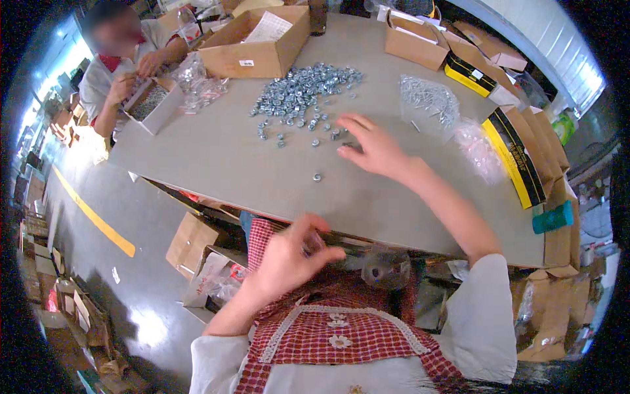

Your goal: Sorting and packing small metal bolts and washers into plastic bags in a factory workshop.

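A pile of small silvery metal nuts (298, 92) is spread over the grey table (230, 151), with several strays along its near side. My right hand (373, 150) hovers at the pile's near right edge, its thumb and fingers apart around a few loose nuts. One nut (317, 177) lies alone nearer to me. In front of my apron, by the table's near edge, my left hand (292, 257) is curled. Something small and shiny shows inside its fingers, too blurred to name. Right of that hand, a clear plastic bag (386, 269) hangs below the table edge with a dark round thing in it.
At the far left a person (125, 59) handles things over a white box (152, 105) of small metal parts. A cardboard box (252, 46) stands behind the nuts. Bags of screws (430, 98) and pinkish pieces (479, 148) lie right, near black-and-yellow boxes (515, 157).
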Tool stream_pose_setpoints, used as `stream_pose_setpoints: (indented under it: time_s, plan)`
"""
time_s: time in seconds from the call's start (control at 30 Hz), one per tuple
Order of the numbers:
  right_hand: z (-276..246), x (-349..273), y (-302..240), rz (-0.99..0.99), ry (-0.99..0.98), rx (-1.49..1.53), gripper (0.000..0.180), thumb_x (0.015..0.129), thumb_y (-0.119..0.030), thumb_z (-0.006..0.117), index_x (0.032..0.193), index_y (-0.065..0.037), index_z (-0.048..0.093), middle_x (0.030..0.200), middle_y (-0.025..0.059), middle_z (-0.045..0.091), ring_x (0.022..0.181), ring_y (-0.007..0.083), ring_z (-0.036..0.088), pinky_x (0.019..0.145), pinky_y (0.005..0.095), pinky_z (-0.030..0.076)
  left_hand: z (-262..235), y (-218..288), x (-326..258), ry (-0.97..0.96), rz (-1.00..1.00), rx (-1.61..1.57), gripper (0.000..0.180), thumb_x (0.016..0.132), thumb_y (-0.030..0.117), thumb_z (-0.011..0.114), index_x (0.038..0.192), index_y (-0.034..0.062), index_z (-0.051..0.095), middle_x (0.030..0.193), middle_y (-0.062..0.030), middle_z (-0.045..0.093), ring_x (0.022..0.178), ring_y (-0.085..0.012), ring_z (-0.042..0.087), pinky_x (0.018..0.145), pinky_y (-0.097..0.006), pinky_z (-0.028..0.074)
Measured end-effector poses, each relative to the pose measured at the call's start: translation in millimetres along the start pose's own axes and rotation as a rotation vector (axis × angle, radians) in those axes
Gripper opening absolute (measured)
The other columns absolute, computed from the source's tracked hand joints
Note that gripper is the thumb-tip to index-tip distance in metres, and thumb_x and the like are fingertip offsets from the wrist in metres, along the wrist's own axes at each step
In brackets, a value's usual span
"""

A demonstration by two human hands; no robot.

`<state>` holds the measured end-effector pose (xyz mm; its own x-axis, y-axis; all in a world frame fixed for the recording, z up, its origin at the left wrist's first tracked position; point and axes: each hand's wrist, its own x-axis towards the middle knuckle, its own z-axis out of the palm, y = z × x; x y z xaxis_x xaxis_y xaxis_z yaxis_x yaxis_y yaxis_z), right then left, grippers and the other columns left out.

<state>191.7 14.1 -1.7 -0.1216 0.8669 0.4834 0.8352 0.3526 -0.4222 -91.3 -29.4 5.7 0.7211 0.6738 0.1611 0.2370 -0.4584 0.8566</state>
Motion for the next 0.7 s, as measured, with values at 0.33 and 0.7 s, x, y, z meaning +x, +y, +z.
stream_pose_setpoints:
  time_s: [0.33,0.7]
  plan:
    - [2,-29,19,-0.049,-0.029,-0.032,0.019,0.088,-0.011,0.064,0.106,-0.005,0.066,0.112,0.0112,0.065,0.108,0.0331,0.058,0.093,0.0428,0.048,90,-87,-45,-0.247,0.051,0.099,0.069,0.074,0.050,0.081,0.114,0.0021,0.052,0.081,-0.0211,0.068,0.074,-0.0397,0.069,0.065,-0.048,0.055]
    - [-42,-92,13,0.390,-0.048,0.694,0.050,0.079,-0.020,0.071,0.125,-0.005,0.060,0.128,0.0136,0.061,0.122,0.0280,0.054,0.107,0.0369,0.040,183,-92,-26,-0.447,0.117,-0.182,0.061,0.078,0.043,0.080,0.123,0.0081,0.059,0.098,-0.0155,0.071,0.088,-0.0340,0.070,0.077,-0.045,0.056]
